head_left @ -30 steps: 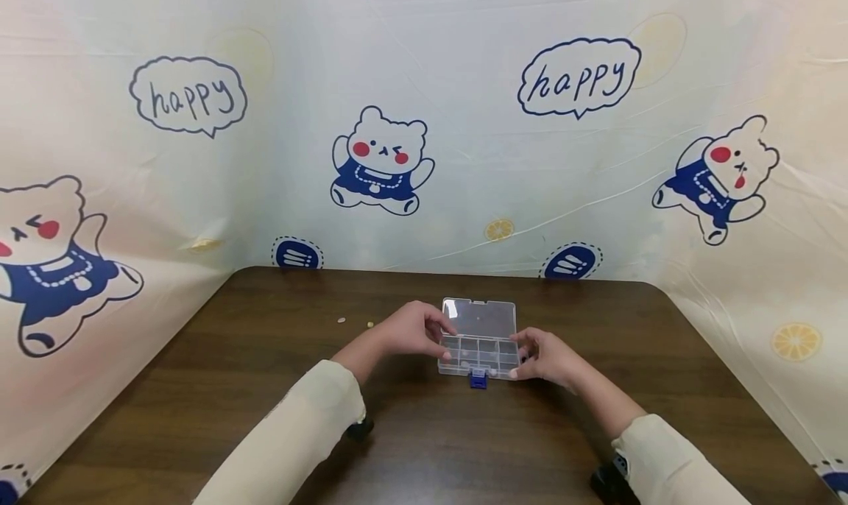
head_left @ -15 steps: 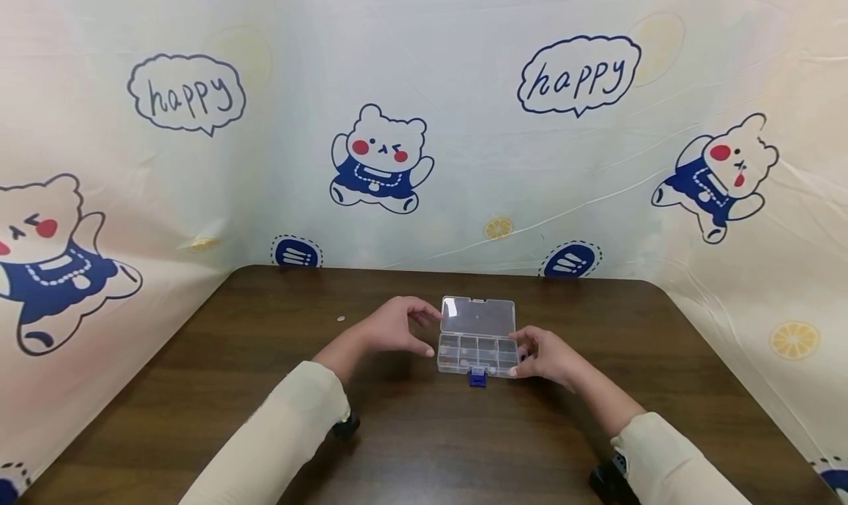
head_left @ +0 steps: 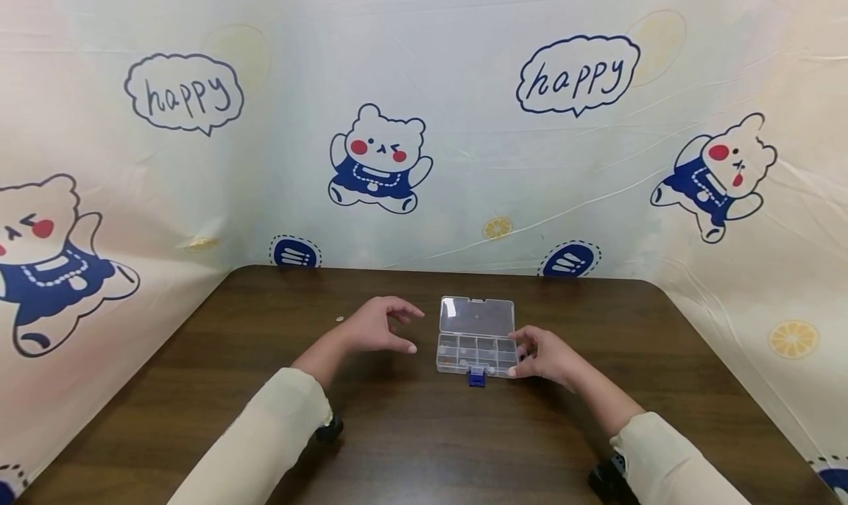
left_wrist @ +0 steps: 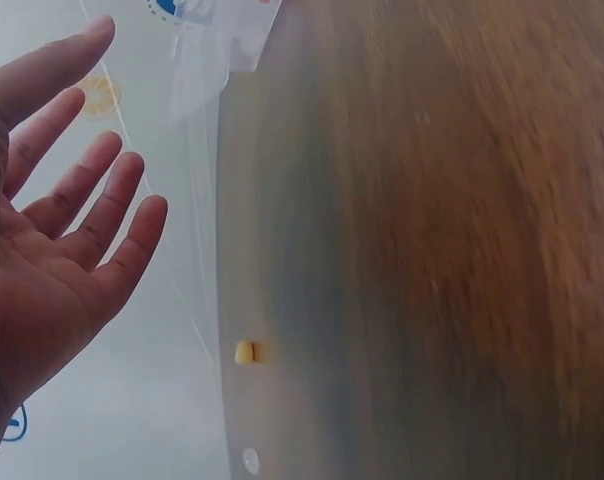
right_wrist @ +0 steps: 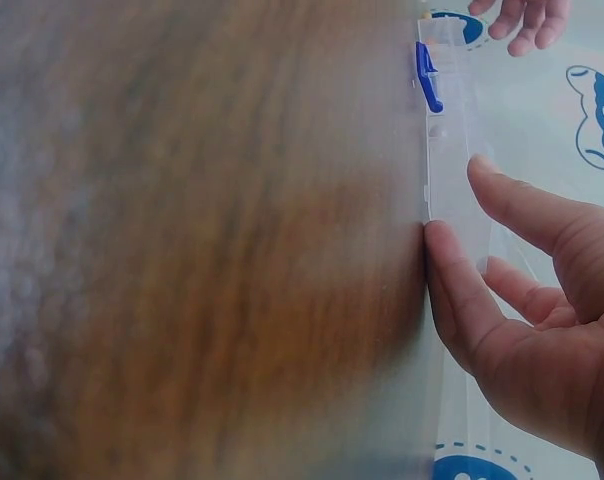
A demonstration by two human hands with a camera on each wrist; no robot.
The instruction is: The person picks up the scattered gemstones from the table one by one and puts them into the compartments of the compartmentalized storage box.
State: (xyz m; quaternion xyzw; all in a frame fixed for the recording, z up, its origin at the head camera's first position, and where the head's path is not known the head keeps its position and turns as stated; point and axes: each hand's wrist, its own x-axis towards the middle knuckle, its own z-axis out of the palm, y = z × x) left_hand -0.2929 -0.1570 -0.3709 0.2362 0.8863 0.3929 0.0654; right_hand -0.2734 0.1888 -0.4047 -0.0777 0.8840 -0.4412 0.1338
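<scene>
A clear plastic compartment box (head_left: pixel 486 355) stands on the table, its transparent lid (head_left: pixel 477 318) raised at the back and its blue latch (head_left: pixel 476 378) at the front. A few small pieces lie in its front compartments. My right hand (head_left: pixel 546 356) holds the box's right end, thumb at the front corner and a finger farther back. To the left of the box, my left hand (head_left: pixel 371 328) is apart from it, fingers extended and holding nothing. In the left wrist view a small yellow piece (left_wrist: pixel 245 352) and a white oval piece (left_wrist: pixel 250 460) lie on the table.
The brown wooden table (head_left: pixel 424 446) reaches back to a printed cloth (head_left: pixel 464 122) with bears and "happy" bubbles. Black bands (head_left: pixel 329 428) are worn at both wrists, by the cream sleeves (head_left: pixel 255 435).
My left hand has drawn away from the box's left end, moving left, and its fingers have opened out. The right hand and the box have stayed in place.
</scene>
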